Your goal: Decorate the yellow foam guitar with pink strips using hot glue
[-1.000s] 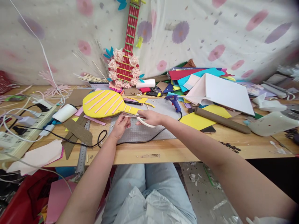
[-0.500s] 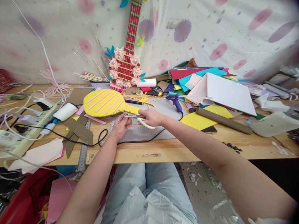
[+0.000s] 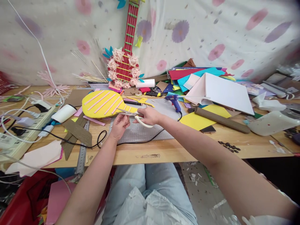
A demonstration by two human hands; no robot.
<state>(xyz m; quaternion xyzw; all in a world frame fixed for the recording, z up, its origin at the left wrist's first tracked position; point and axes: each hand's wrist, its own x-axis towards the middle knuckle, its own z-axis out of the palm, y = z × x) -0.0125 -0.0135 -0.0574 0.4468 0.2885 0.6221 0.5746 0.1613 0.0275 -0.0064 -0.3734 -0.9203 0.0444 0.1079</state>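
My right hand [image 3: 148, 115] grips white-handled scissors [image 3: 137, 117], their blades pointing left over the grey cutting mat [image 3: 150, 132]. My left hand [image 3: 120, 125] pinches something small and thin right at the blades; I cannot tell what it is. Just behind both hands lies a yellow racket-shaped foam piece [image 3: 103, 104] with pink strips glued across it.
A blue glue gun [image 3: 173, 101] lies behind the mat, its black cord [image 3: 98, 140] looping along the front. Coloured foam sheets [image 3: 199, 78] and a brown roll [image 3: 221, 120] are at right, a power strip [image 3: 25, 125] at left, a red decorated guitar [image 3: 124, 67] against the wall.
Both hands have shifted slightly left and away with the scissors, whose blades now reach over the neck of the yellow piece.
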